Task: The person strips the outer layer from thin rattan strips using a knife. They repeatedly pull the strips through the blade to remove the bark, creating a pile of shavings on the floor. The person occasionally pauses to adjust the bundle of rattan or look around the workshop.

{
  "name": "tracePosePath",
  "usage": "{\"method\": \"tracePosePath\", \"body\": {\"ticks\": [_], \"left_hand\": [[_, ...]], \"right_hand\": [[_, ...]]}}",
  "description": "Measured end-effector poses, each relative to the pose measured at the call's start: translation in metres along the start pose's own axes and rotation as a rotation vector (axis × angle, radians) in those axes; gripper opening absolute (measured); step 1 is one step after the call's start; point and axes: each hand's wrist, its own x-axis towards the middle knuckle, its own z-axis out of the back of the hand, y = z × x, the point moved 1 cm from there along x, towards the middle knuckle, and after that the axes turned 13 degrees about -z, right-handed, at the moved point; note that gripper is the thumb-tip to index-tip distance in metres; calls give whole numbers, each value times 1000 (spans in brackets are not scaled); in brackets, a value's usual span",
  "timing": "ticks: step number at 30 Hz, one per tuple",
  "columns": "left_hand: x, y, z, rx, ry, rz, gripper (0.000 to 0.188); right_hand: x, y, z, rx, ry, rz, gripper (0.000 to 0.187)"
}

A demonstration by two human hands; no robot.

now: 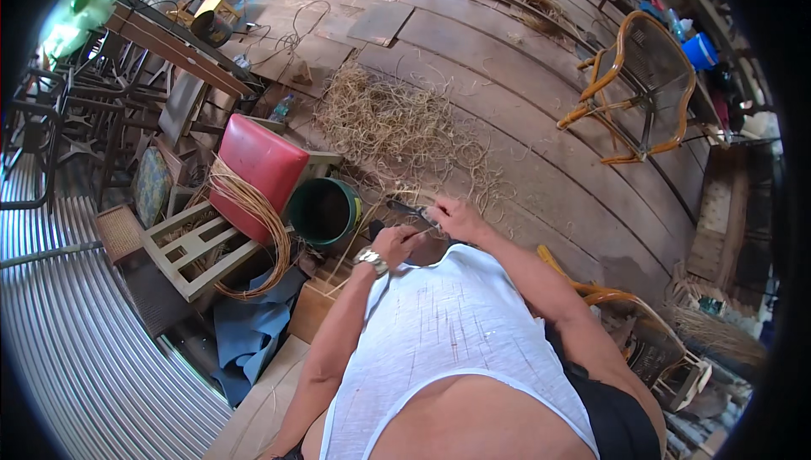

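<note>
My left hand (pixel 397 244), with a silver watch on the wrist, is closed on a thin pale cane strand (pixel 359 236) just above my white shirt. My right hand (pixel 454 217) grips a dark knife (pixel 407 206) whose blade points left, against the strand. Both hands are close together in front of my chest. A green bucket (pixel 325 211) stands just left of them.
A pile of cane shavings (pixel 393 122) lies on the plank floor ahead. A red cushion (pixel 256 174) with a coil of cane (pixel 253 223) leans on a pale wooden chair at left. A rattan chair (pixel 642 88) stands at far right. Corrugated metal sheet (pixel 76 342) lies at lower left.
</note>
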Motion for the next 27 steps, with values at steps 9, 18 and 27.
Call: {"method": "tracePosePath", "body": {"ticks": [9,18,27], "left_hand": [[-131,113,46,345,260,654,35],[-13,-11,0,-246,-98,100,32],[-211,79,113,68,83,463,27]], "right_hand": [[1,-49,95,-120,-62,-279,34],[-1,48,-7,172,333,-187,28],[45,-174,258,-513,-377,-206,30]]}}
